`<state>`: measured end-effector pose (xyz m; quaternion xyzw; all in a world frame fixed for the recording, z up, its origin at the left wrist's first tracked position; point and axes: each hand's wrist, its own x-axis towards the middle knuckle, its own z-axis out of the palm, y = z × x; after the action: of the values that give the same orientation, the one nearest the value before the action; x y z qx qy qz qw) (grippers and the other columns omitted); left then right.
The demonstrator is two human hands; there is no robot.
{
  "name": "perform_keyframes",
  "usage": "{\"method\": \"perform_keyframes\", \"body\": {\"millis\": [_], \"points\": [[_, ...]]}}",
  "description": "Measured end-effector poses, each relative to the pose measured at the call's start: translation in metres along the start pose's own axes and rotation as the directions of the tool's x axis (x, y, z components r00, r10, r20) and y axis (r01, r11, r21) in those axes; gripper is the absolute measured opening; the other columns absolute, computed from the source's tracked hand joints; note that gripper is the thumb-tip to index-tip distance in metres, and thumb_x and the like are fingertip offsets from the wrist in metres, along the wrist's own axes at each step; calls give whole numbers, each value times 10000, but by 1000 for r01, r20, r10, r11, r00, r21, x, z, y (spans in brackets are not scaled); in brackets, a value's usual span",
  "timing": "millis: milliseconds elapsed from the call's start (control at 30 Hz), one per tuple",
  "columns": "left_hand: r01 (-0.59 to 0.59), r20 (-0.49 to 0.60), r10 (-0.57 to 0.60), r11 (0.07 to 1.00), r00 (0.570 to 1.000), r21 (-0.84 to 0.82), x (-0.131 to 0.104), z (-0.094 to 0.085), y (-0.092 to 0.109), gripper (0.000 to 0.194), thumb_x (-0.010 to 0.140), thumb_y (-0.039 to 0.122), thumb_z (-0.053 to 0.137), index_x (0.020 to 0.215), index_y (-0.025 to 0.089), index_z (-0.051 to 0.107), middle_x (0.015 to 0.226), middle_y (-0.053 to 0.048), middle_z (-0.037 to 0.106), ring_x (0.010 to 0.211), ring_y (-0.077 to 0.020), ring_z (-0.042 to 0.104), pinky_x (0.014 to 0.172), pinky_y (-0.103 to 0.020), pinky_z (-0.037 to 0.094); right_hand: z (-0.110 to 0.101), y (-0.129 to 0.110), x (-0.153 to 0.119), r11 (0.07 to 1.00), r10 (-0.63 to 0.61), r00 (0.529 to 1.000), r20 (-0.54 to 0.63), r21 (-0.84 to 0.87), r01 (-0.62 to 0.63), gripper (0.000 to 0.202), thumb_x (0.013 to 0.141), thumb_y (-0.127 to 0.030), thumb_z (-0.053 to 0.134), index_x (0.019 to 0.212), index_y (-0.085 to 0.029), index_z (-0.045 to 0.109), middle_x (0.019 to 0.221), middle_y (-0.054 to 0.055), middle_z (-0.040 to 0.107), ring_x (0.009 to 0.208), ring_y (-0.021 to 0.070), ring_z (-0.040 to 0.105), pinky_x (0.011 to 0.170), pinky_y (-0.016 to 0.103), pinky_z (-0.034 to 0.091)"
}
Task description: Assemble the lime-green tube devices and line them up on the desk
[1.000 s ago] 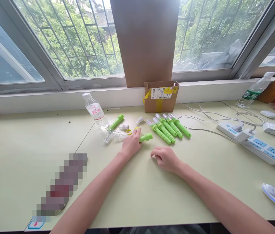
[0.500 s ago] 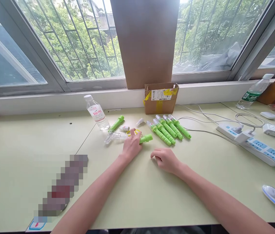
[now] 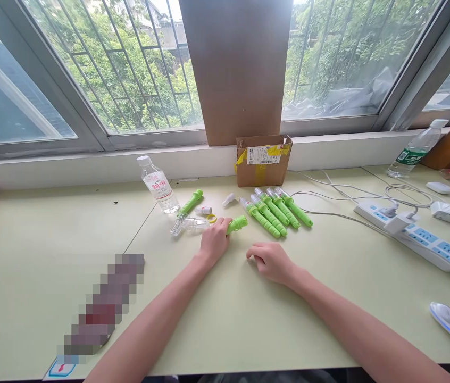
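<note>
My left hand point(image 3: 214, 240) is closed around a green plastic tube point(image 3: 238, 224), whose threaded end sticks out to the right; its other end is hidden by the hand. Just beyond the fingers lie a yellow ring point(image 3: 211, 218) and a small clear-and-grey piece point(image 3: 203, 210). Clear plastic caps point(image 3: 195, 224) lie left of this hand, near another green tube point(image 3: 190, 202). My right hand point(image 3: 269, 260) rests on the table with its fingers curled in and nothing visible in them. Beyond it, several green sticks with clear tips point(image 3: 267, 217) lie side by side.
A small cardboard box point(image 3: 263, 167) stands at the window wall. Water bottles stand at left point(image 3: 158, 186) and far right point(image 3: 416, 149). On the right are a power strip point(image 3: 416, 239) and loose cables point(image 3: 336, 191). A translucent nozzle-like piece point(image 3: 228, 199) lies before the box.
The fingers of my left hand have drawn back from the yellow ring and folded around the green tube, which shifted slightly. My right hand has stayed still.
</note>
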<state>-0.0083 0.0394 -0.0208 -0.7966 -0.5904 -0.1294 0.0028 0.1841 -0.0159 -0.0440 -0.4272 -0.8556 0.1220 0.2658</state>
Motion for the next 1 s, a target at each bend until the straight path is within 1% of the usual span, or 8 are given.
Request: {"method": "perform_keyframes", "body": {"millis": [167, 333, 400, 500, 567, 667, 900, 1000], "points": [[-18, -110, -17, 951, 994, -307, -4, -2, 2, 236, 811, 130, 461, 1002, 207, 576, 878, -28, 638, 758, -171, 591, 627, -257, 420, 0, -1, 0, 1000, -4, 1000, -5, -15, 4, 352, 713, 10, 445, 881, -205, 668, 762, 5, 641, 638, 128, 560, 569, 222, 355], [-38, -71, -14, 730, 997, -682, -16, -12, 20, 155, 846, 313, 506, 880, 177, 574, 766, -4, 599, 687, -133, 547, 629, -247, 437, -4, -6, 3, 995, 99, 981, -165, -16, -103, 502, 792, -84, 446, 1278, -207, 484, 1032, 56, 598, 644, 120, 549, 581, 230, 412], [-16, -35, -18, 648, 999, -761, -20, -15, 26, 182, 838, 325, 528, 921, 173, 584, 799, -11, 619, 704, -132, 557, 649, -250, 449, -4, -6, 4, 988, 148, 970, -194, -24, -155, 409, 838, -171, 478, 1243, -214, 515, 1078, 65, 576, 619, 106, 535, 571, 231, 415], [19, -5, -38, 592, 999, -806, -22, -16, 29, 196, 830, 333, 547, 936, 174, 590, 830, -19, 641, 742, -140, 579, 675, -255, 459, -4, -5, 5, 980, 177, 970, -166, -58, -189, 170, 869, -220, 491, 928, -208, 651, 960, 36, 605, 573, 87, 508, 552, 221, 379], [30, -4, -56, 595, 998, -803, -20, -16, 27, 190, 823, 330, 555, 921, 172, 590, 827, -18, 643, 764, -146, 587, 692, -257, 459, -4, -5, 5, 981, 168, 975, -148, -76, -181, 166, 873, -216, 496, 830, -202, 655, 883, 22, 616, 570, 88, 505, 551, 221, 359], [42, -13, -82, 633, 997, -773, -16, -14, 21, 186, 818, 336, 558, 892, 169, 588, 805, -10, 631, 726, -138, 574, 661, -247, 443, -4, -4, 4, 984, 148, 979, -142, -80, -161, 155, 865, -214, 512, 923, -203, 656, 899, 22, 623, 592, 95, 519, 559, 224, 357], [51, -38, -84, 847, 996, -530, -14, -8, 12, 311, 836, 400, 518, 615, 196, 440, 548, 38, 437, 520, -111, 402, 504, -238, 275, -5, -4, 3, 985, 147, 980, -136, -71, -157, 230, 863, -213, 514, 1071, -217, 613, 983, 24, 610, 613, 100, 534, 575, 226, 377], [40, -41, -60, 925, 997, -379, -16, -7, 12, 302, 838, 358, 516, 600, 204, 412, 539, 32, 443, 510, -122, 411, 499, -249, 248, -4, -4, 3, 985, 146, 980, -137, -71, -157, 169, 862, -207, 515, 993, -206, 621, 968, 23, 610, 614, 98, 532, 573, 224, 370]]}}
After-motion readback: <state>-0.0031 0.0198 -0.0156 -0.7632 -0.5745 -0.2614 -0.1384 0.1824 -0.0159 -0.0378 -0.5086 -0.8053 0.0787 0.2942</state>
